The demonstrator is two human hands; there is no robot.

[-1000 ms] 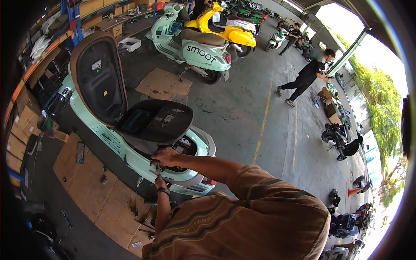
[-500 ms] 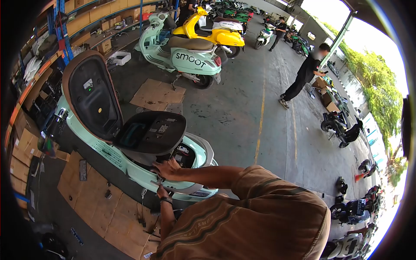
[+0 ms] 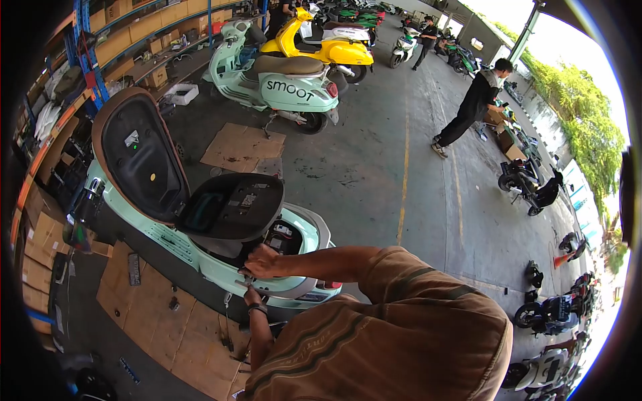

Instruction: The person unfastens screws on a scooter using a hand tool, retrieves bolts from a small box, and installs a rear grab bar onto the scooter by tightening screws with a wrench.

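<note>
A mint-green scooter (image 3: 140, 217) stands with its brown-rimmed seat (image 3: 137, 150) raised and a dark lid-like panel (image 3: 231, 207) tilted up over the open rear compartment (image 3: 284, 237). My right hand (image 3: 262, 261) is closed at the compartment's near edge, its fingers curled round something too small to make out. Just below it, my left hand (image 3: 252, 297), with a dark band on the wrist, pinches at the scooter's side. A small metallic piece (image 3: 246, 275) shows between the two hands; its kind is unclear.
Flattened cardboard (image 3: 150, 307) beside the scooter bears a dark rectangular part (image 3: 134, 269) and small parts. Another mint scooter (image 3: 287, 87) and a yellow scooter (image 3: 328, 53) stand beyond. Shelves (image 3: 144, 30) line the left. A person in dark clothes (image 3: 471, 103) stands at the right.
My right hand's fingers, more spread before, are now curled into a fist at about the same place. My left hand stays beside it. The view has shifted slightly.
</note>
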